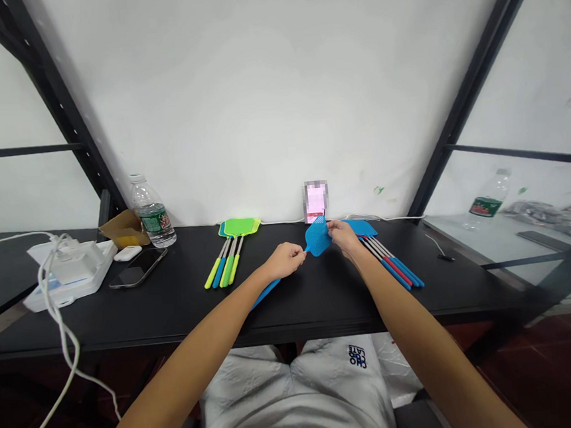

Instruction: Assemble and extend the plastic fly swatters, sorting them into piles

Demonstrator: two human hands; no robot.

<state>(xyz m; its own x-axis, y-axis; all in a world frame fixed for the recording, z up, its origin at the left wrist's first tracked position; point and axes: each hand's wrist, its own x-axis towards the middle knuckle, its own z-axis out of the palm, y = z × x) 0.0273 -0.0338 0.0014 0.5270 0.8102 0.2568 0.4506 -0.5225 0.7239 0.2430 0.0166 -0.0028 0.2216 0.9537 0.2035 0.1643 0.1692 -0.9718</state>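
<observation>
My left hand [284,261] pinches the thin neck of a blue swatter [317,236], with the thumb and fingers closed on it just below the mesh head. My right hand [345,239] grips the edge of that head, its fingertips [331,226] nearly closed on the plastic. The head stands raised and tilted between my hands, and its blue handle runs down past my left wrist toward the near edge of the black table [324,310].

Just beside my right hand lies a stack of blue swatters [361,228], their metal shafts fanning out to blue and red grips. Left of my hands, well apart, sits a stack of green swatters [239,228] with lime and blue grips. Behind the swatter I'm holding stands a pixelated, pinkish screen [316,201], too blurred to read.

Farther left are a water bottle [153,212] with a green label I can't read, a dark phone [137,268] lying flat, a white earbud case [127,253], a scrap of cardboard [124,229] and a white tray [68,276] tangled in white cable [57,314]. Below the table, my pale grey shorts [292,400] carry dark blue lettering [356,356]; I can make out "CHO" and "LATE".
</observation>
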